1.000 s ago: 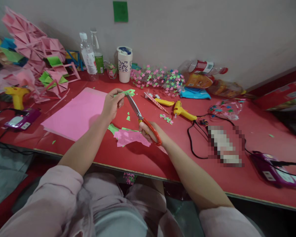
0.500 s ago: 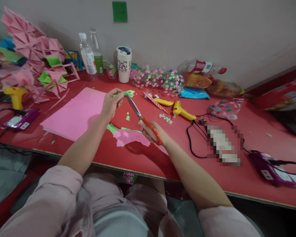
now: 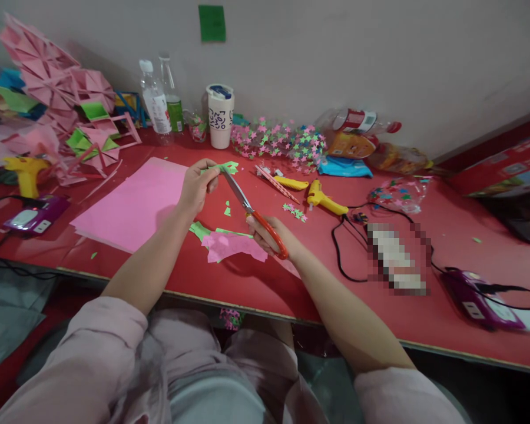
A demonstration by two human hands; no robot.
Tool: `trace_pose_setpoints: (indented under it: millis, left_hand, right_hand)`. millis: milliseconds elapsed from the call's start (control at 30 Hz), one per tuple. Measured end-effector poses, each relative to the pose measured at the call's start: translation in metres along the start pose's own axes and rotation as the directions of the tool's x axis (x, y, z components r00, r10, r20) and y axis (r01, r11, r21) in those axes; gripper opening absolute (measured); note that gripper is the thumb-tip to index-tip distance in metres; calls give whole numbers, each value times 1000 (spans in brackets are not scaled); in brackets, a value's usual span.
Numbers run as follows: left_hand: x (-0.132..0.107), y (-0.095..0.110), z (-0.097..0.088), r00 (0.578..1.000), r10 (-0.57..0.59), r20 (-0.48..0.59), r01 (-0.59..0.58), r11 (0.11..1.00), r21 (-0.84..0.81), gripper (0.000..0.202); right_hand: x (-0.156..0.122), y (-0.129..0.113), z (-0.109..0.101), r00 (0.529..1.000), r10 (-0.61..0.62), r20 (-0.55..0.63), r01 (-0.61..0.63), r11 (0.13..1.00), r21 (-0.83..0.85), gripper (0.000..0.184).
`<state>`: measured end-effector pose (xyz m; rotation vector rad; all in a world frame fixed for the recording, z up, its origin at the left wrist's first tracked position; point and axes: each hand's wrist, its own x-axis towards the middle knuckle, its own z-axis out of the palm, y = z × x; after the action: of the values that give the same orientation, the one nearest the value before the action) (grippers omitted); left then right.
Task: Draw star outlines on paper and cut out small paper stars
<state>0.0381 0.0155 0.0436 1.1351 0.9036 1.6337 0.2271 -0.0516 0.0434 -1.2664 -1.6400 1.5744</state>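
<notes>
Between the thumb and fingers of my left hand [image 3: 199, 185] is a small piece of green paper [image 3: 230, 168], its cut edge sticking out to the right. My right hand [image 3: 271, 235] is wrapped round the orange handles of a pair of scissors [image 3: 241, 197]. The blades look nearly closed, and their tips touch or lie right at the green paper. Below the hands lie pink paper scraps [image 3: 234, 246] over green ones. A few green snippets [image 3: 227, 208] rest on the red table [image 3: 242, 282] under the blades.
Pink paper sheets [image 3: 128, 203] lie left, near a purple power box [image 3: 37, 215] and folded-paper models [image 3: 53, 82]. A cup [image 3: 221, 118] and bottles stand at the wall. Paper stars [image 3: 278, 141], a yellow cutter [image 3: 291, 184], a glue gun [image 3: 324, 199] and its cable are to the right.
Both hands, the scissors and the green paper stay nearly in place. The whole view has shifted slightly. At the far left, another person's hand by the yellow glue gun has gone out of sight.
</notes>
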Motion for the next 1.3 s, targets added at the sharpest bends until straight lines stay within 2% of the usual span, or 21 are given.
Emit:
trace_pose_setpoints:
  millis: [333, 700, 967, 1300]
  left_hand:
    - [0, -2, -1, 999, 28, 18, -28, 999, -27, 15]
    - [1, -5, -3, 998, 61, -18, -60, 997, 53, 13]
    - [-2, -11, 1, 993, 111, 37, -112, 993, 28, 15]
    - [-8, -11, 9, 993, 94, 73, -96, 995, 19, 17]
  right_hand:
    - [-1, -4, 2, 1000, 17, -14, -17, 1000, -3, 43]
    - [4, 4, 0, 1000, 2, 2, -2, 999, 47, 44]
    - [5, 9, 1, 999, -44, 22, 42, 998, 53, 46]
    - [-1, 3, 8, 998, -64, 4, 64, 997, 31, 41]
